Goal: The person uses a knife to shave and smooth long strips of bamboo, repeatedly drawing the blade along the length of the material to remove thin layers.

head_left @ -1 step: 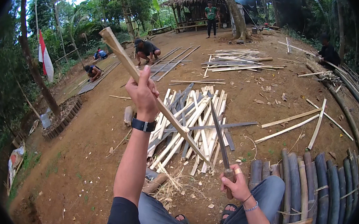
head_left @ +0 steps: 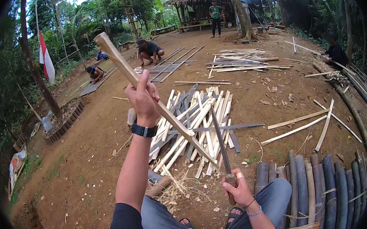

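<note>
My left hand [head_left: 144,104] is closed round a long pale bamboo strip [head_left: 117,60], which slants from upper left down to the right. The strip's lower end hangs over a pile of split bamboo strips [head_left: 219,102], some pale and some dark. In my right hand [head_left: 238,191] is the wooden handle of a machete [head_left: 220,140], its long dark blade pointing up and away. The blade stands just right of the strip's lower end; whether they touch I cannot tell.
Whole bamboo poles [head_left: 329,188] lie bound side by side at my right. Shavings [head_left: 176,188] and a short bamboo log [head_left: 158,187] are near my feet. Loose strips [head_left: 297,119] lie right of the pile. Farther off, a person [head_left: 148,52] crouches by a slatted bamboo panel [head_left: 177,66].
My left hand and the upper end of the bamboo strip have shifted slightly left and down. My right hand and the machete have moved a little left.
</note>
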Motion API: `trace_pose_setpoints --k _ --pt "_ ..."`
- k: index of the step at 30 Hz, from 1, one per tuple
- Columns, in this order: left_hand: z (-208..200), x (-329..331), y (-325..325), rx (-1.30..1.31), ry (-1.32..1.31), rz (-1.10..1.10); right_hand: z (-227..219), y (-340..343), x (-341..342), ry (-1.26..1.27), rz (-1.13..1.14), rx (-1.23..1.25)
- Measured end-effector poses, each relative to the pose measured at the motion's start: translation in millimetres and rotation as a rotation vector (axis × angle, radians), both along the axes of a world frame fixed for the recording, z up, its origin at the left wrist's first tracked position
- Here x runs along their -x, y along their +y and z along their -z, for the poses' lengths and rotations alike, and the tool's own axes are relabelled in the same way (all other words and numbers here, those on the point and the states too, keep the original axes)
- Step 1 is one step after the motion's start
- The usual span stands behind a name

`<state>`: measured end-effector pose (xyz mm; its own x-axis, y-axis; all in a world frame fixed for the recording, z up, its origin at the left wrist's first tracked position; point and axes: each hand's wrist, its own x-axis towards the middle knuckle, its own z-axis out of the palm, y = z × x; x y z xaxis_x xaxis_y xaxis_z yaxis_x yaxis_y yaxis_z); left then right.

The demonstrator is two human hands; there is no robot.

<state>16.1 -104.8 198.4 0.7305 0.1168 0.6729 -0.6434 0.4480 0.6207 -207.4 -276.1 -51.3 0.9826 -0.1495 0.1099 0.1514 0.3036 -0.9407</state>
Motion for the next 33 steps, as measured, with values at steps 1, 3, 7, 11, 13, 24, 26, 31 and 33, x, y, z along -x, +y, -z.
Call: trace_pose_setpoints --k 1,3,7,11,13,24,26,31,33 --pt "8.4 3.3 10.9 0.033 -0.004 0.042 14.7 10.6 -4.2 -0.012 -0.025 0.031" --pt "38.9 5.6 12.9 0.111 -0.001 0.141 38.0 21.6 -10.6 0.087 0.041 0.139" --pt "143.5 -1.7 22.7 0.128 0.085 0.217 71.8 44.2 -17.6 0.156 0.236 0.509" --pt "187.5 5.1 17.8 0.135 0.141 0.134 85.7 41.0 -5.7 0.282 0.204 0.617" --pt "170.3 13.1 21.9 0.217 0.143 0.166 86.9 34.7 -3.5 0.366 0.139 0.704" --pt "145.6 -9.0 92.7 0.32 0.277 -0.05 47.6 86.5 -62.0 0.493 -0.024 0.787" --pt "146.4 -11.9 94.2 0.311 0.263 -0.037 80.2 78.8 -62.0 0.492 0.027 0.717" --pt "148.8 -10.9 99.6 0.303 0.288 -0.142 49.2 108.4 -60.2 0.404 -0.02 0.693" --pt "147.5 -1.0 93.5 0.261 0.252 -0.122 57.4 112.1 -64.9 0.369 -0.04 0.695"
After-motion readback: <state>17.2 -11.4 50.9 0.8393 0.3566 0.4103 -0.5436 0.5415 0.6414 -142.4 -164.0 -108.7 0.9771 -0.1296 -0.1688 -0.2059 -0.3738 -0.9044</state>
